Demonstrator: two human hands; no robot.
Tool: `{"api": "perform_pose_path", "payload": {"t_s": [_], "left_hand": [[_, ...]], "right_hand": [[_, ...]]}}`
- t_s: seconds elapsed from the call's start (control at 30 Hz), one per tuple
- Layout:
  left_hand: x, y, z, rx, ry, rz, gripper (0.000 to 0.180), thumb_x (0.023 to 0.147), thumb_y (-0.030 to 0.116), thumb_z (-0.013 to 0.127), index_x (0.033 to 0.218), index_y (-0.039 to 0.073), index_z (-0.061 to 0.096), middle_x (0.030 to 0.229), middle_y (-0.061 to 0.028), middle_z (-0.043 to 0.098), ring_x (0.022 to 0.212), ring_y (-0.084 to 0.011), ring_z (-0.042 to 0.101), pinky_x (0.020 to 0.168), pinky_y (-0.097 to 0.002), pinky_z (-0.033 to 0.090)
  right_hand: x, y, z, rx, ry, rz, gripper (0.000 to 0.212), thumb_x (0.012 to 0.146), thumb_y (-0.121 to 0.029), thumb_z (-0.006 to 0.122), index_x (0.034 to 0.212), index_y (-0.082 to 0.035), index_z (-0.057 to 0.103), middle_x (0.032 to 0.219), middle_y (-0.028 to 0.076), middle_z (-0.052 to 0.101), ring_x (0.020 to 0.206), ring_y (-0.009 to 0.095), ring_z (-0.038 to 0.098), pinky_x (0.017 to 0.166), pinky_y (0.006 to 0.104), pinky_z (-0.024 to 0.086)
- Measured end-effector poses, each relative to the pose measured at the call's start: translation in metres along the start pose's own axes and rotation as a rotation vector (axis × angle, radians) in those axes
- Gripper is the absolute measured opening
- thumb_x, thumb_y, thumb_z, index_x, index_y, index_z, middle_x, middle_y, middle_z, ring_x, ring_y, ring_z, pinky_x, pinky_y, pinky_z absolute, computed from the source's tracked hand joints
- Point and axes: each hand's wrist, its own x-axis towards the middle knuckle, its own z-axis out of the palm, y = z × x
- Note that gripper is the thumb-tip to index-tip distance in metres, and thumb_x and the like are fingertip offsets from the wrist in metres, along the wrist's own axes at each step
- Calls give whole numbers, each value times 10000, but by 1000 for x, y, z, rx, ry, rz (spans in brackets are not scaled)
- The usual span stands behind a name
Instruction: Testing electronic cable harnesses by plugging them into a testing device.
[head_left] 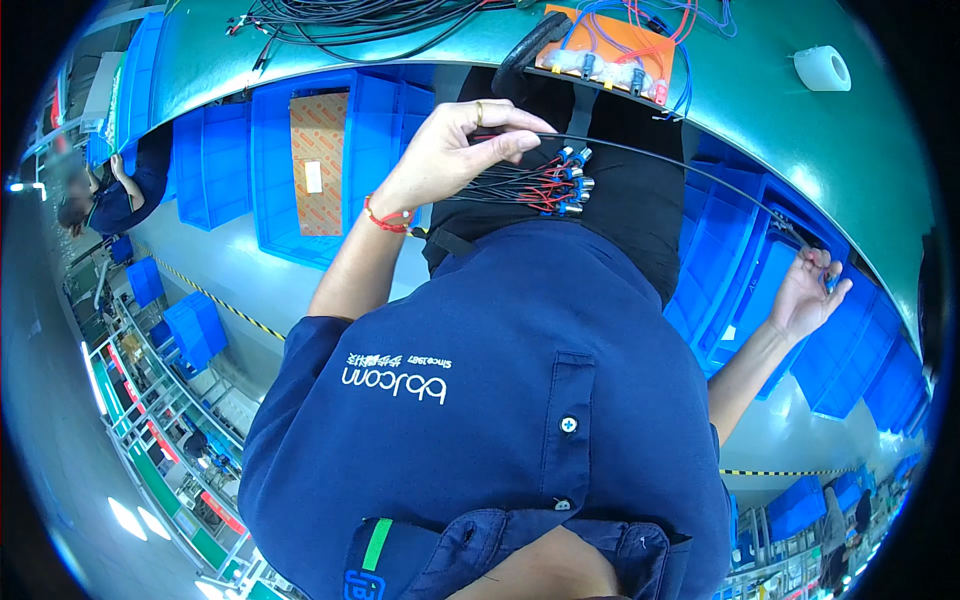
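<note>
A thin black cable (690,165) runs in a shallow arc between my two hands. Thumb and fingers of my left hand (455,150) pinch it at one side. My right hand (808,295), off to the right below the table edge, has curled fingers around the cable's other end, where a small blue part shows; the detail is too small to make out. On my lap, just beside the left hand, lies a bundle of black cables (500,187) with red wires and blue-and-metal connectors (572,185) at their ends.
The green table (740,75) holds an orange board (610,55) with red and blue wires, a coil of black cables (350,25) and a white tape roll (822,69). Blue bins (212,165) stand below on both sides. Another person (130,195) works at far left.
</note>
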Motion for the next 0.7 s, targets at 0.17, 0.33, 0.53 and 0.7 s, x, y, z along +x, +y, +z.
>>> {"api": "perform_pose_path", "payload": {"t_s": [0.17, 0.33, 0.53, 0.7], "left_hand": [[12, -8, 27, -967, -123, 100, 259, 908, 89, 653, 1130, -45, 653, 885, -84, 671, 833, -156, 652, 817, -288, 522], [24, 3, 47, -1034, -99, 43, 283, 951, 108, 598, 1192, -40, 618, 936, -95, 650, 888, -142, 626, 821, -290, 525], [44, 6, 72, -968, -100, -87, 306, 998, 182, 537, 1216, -23, 599, 947, -59, 622, 728, -71, 575, 609, -202, 465], [57, -2, 89, -1229, -287, -206, 344, 1016, 262, 512, 1161, -38, 593, 709, 44, 466, 582, -18, 398, 531, -207, 365]], "right_hand": [[57, -89, -141, 136, -306, 185, 272, 968, -260, 584, 874, -10, 535, 754, 63, 437, 680, 154, 406, 629, 326, 342], [32, -57, -83, -109, 102, 49, 198, 858, -212, 558, 815, -25, 508, 693, 62, 376, 633, 172, 339, 601, 343, 288], [27, -24, -65, -190, -114, 13, 110, 692, -138, 507, 719, -67, 427, 701, 50, 350, 669, 169, 316, 683, 326, 268], [15, 3, -40, -281, -331, 65, 138, 727, -171, 508, 718, -74, 411, 674, 34, 362, 666, 152, 333, 691, 314, 284]]}}
